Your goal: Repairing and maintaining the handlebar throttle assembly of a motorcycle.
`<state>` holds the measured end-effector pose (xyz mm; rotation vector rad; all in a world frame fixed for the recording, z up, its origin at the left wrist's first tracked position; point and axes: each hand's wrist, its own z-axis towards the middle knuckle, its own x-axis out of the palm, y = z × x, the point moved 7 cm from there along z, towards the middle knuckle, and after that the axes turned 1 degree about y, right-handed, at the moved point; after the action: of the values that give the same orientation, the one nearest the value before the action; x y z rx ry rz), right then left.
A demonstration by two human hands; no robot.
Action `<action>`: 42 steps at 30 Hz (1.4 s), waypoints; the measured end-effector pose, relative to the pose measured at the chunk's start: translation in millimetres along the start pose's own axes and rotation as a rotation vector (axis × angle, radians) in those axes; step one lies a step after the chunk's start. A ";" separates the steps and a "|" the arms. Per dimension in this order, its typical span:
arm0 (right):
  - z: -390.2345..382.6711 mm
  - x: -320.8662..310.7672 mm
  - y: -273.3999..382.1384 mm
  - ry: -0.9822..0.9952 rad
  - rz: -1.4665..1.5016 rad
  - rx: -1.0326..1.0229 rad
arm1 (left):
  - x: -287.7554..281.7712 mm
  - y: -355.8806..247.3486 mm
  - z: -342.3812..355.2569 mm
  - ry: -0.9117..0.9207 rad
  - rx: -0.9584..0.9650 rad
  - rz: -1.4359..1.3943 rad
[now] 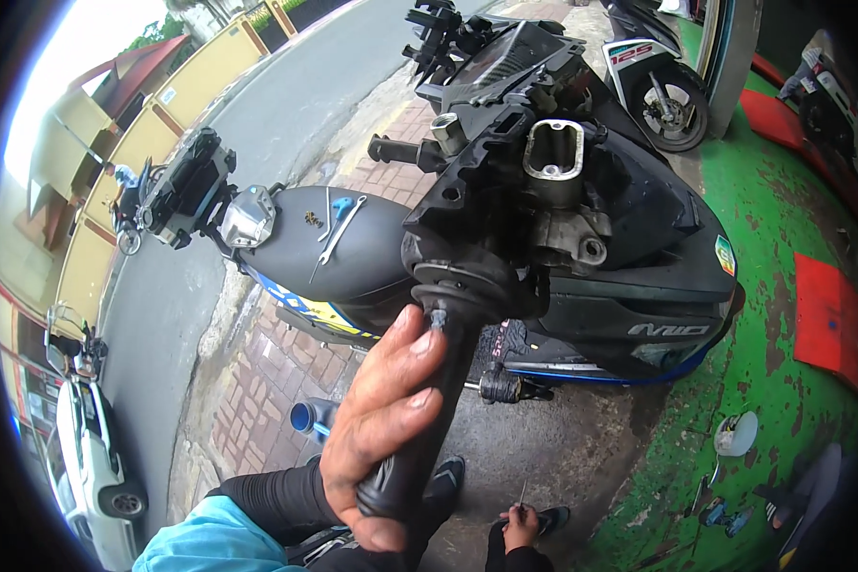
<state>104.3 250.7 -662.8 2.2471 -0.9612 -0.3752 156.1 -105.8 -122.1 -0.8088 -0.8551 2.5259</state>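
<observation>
Left hand (386, 429) is clenched round the black rubber handlebar grip (419, 448) of the stripped scooter (591, 286), steadying it, right hand (520, 526) low, pinching a thin tool, wrenches (334, 229) parked mid-seat (305, 257) within reach.

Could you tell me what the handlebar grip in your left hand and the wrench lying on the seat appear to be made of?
The handlebar grip, held by the left hand, looks like matte black rubber, judging by its dull, ribbed surface. The wrench on the black seat looks like bare polished steel, thin, silvery and bright.
</observation>
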 end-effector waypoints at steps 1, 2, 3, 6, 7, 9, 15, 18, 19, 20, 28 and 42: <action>7.4 6.1 -14.9 0.034 0.036 0.114 | 1.8 2.3 -2.4 -0.027 -0.023 -0.019; 6.6 5.7 -22.2 0.050 0.044 0.114 | 4.3 6.5 -4.5 -0.048 -0.047 -0.043; 7.1 8.1 -26.6 0.073 0.056 0.106 | 3.7 5.4 -6.0 -0.093 0.044 -0.007; 0.0 -0.1 -25.2 0.168 -0.089 0.120 | -0.2 6.3 -8.9 -0.157 0.136 0.050; 0.9 -0.6 -19.7 0.163 -0.096 0.118 | -3.5 4.9 -8.4 -0.138 0.074 0.031; -0.5 -12.3 -3.1 0.046 0.081 0.070 | -9.9 1.9 -5.5 -0.103 -0.050 -0.003; -14.0 -13.3 11.1 0.042 -0.001 0.224 | -5.7 -15.0 10.1 0.101 -0.106 0.124; -16.1 -7.9 14.5 0.070 0.036 0.170 | -4.7 -17.4 15.8 0.121 -0.084 0.114; -17.3 -6.4 12.0 0.080 0.058 0.188 | -3.4 -17.7 16.0 0.133 -0.073 0.148; -16.6 -4.0 10.6 0.081 0.067 0.189 | -3.1 -17.2 16.2 0.132 -0.065 0.142; -6.1 10.0 8.2 0.101 0.080 0.177 | -4.8 -2.0 11.8 0.084 -0.019 0.127; 1.6 30.1 7.5 0.058 0.136 0.204 | -1.3 47.7 -5.6 -0.444 0.149 -0.394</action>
<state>120.2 224.3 -659.1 2.3427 -1.1587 -0.1562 153.8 -140.0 -155.7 -0.0154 -0.8415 2.3969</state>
